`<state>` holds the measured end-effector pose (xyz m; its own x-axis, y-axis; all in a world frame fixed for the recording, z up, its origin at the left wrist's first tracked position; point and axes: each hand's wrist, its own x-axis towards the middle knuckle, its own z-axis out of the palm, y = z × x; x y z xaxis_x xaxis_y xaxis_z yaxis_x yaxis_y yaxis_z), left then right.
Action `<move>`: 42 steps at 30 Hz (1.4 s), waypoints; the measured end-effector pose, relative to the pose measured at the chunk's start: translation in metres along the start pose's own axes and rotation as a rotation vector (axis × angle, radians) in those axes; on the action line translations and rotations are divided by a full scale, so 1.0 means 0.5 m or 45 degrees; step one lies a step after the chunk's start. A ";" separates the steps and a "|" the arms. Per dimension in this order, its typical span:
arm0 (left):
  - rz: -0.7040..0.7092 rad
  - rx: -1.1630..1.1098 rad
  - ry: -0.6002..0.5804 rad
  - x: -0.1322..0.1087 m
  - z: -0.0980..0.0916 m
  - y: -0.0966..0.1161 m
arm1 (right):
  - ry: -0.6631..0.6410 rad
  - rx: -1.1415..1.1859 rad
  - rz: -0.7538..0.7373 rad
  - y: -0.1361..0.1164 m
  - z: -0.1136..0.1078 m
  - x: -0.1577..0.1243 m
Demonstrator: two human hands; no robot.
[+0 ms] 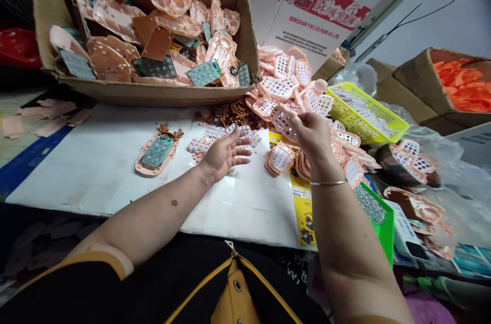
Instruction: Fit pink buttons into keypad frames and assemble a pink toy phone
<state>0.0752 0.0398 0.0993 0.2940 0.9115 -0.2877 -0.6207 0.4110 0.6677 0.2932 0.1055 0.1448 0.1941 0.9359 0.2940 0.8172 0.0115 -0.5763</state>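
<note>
My right hand (312, 135) pinches the edge of a pink plastic shell (283, 122) with rows of button holes, at the front of a heap of similar shells (278, 88). My left hand (226, 155) is open, palm turned right and fingers apart, over small white-and-pink button pads (201, 144); I cannot tell whether it touches them. Between the hands lies a small stack topped by a shell with buttons fitted (280, 158). Further left rests an assembled half, a green circuit board (157, 150) in a pink shell, with brown antlers (171, 132) at its top.
A cardboard box (153, 93) full of shells and boards stands at the back left. Brown antler pieces (238, 112) are piled before it. On the right are a yellow basket (383, 122) of white parts, a green tray (388, 232) of screws and a phone-like white box (404, 229).
</note>
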 end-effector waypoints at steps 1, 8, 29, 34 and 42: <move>-0.003 0.000 0.000 -0.001 0.001 0.000 | -0.017 0.267 0.026 0.007 0.002 -0.013; -0.304 0.008 -0.167 0.002 -0.003 -0.004 | -0.167 1.078 -0.253 0.027 0.056 -0.120; 0.298 -0.322 -0.010 0.011 -0.013 0.069 | -0.349 0.489 -0.510 -0.014 0.125 -0.205; 0.308 -0.234 -0.082 0.003 -0.003 0.032 | -0.609 1.197 0.000 -0.061 0.128 -0.225; -0.022 -0.090 -0.351 -0.001 -0.008 0.025 | -0.354 1.237 -0.171 -0.029 0.121 -0.170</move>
<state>0.0644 0.0444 0.1049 0.4856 0.8690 -0.0947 -0.6599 0.4355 0.6123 0.2320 0.0474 0.0819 -0.1009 0.9530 0.2856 0.0047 0.2875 -0.9578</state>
